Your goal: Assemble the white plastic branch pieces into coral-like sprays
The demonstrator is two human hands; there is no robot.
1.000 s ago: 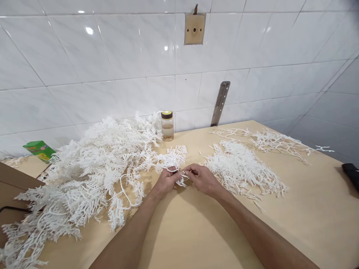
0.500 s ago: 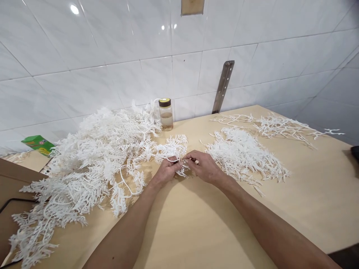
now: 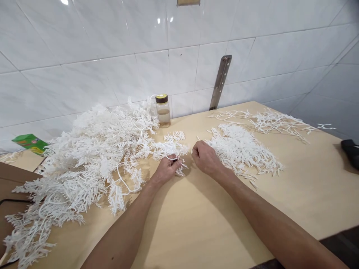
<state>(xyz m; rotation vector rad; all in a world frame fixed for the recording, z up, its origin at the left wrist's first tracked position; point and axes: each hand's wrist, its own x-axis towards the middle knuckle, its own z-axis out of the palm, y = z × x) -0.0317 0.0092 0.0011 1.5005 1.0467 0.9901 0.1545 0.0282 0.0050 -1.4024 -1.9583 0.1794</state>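
Note:
My left hand point(image 3: 167, 169) is closed on a white plastic branch point(image 3: 168, 149) with fine twigs, low over the table. Apart from it, to the right, my right hand point(image 3: 206, 157) has its fingers curled together; whether a small piece is in them is hidden. Just right of that hand lies a heap of small white snipped-looking twigs point(image 3: 241, 147). On the left a big tangled pile of white branching sprigs point(image 3: 95, 149) reaches close to my left hand. A short row of white twigs point(image 3: 174, 136) lies behind the held branch.
A clear jar point(image 3: 163, 112) with a dark and yellow lid stands near the tiled wall. Bare white stems point(image 3: 277, 121) lie at the back right. A green box point(image 3: 30, 144) is at far left, a cardboard box point(image 3: 17, 179) below it, a black object point(image 3: 350, 151) at the right edge.
My right hand has pulled away from the held branch, to the right and slightly up. My left hand keeps its grip. The whole view has shifted slightly.

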